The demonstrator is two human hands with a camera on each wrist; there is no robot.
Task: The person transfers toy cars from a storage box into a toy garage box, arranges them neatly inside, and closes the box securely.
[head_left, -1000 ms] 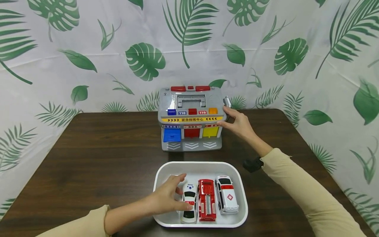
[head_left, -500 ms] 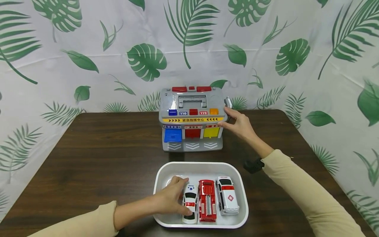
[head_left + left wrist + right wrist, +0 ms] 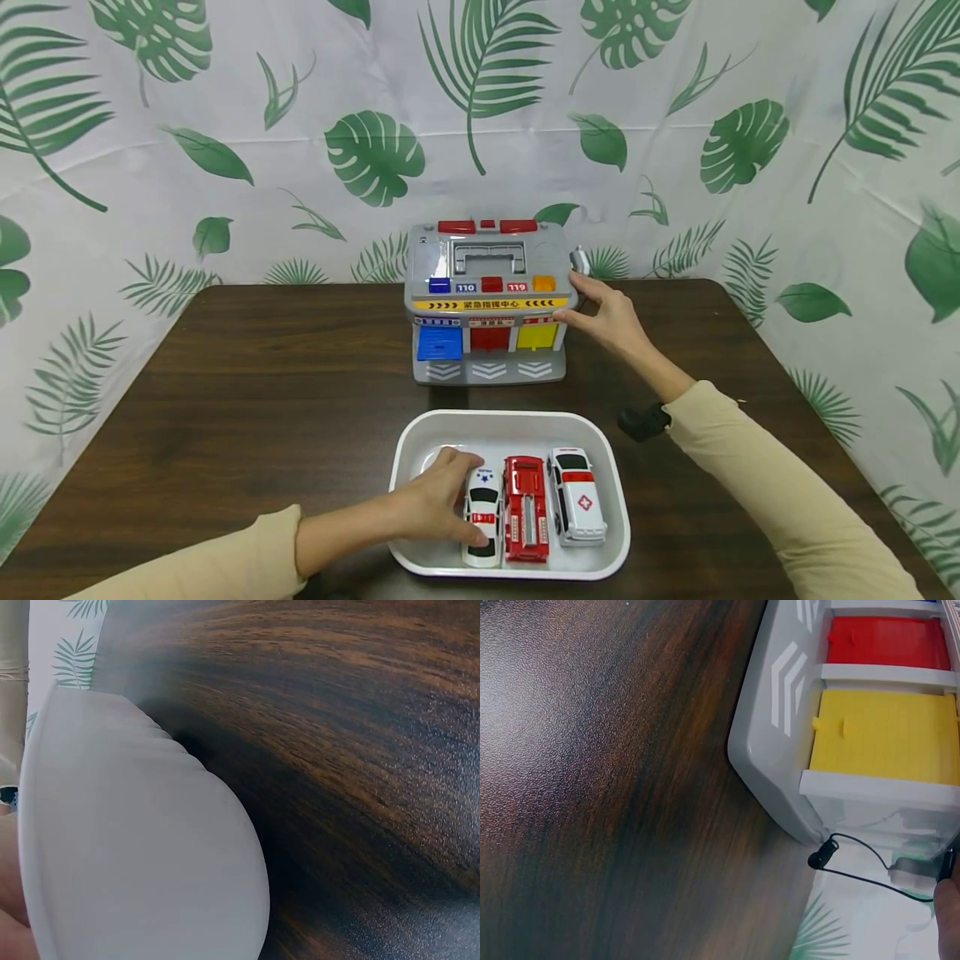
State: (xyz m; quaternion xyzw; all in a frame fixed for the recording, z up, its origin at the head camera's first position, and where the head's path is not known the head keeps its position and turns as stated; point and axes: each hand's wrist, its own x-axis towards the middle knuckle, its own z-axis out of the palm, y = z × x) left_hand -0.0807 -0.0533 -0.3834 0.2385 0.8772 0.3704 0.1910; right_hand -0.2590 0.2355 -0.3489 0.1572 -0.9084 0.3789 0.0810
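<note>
My left hand (image 3: 426, 508) reaches into the white tray (image 3: 397, 467) and grips a white toy police car (image 3: 483, 500) by its two ends. The thumb lies on its rear and the fingers are by its front; the car still sits in the tray. My right hand (image 3: 611, 321) holds the right edge of a grey toy emergency station (image 3: 489, 367), thumb at the front of the roof. Its blue door (image 3: 440, 342) juts outward, while the red door (image 3: 490, 337) and yellow door (image 3: 537, 336) hang down. The left wrist view shows mostly the tray's outer wall (image 3: 150, 840).
Beside the police car lie a red toy fire engine (image 3: 526, 508) and a white toy ambulance (image 3: 577, 496). A thin black cord (image 3: 874, 881) hangs by the station's side. The dark wooden table (image 3: 285, 375) meets a leaf-print cloth (image 3: 285, 183) behind.
My left hand has moved slightly right and closed onto the police car, its fingers now at the car's front. My right hand stays on the station's edge.
</note>
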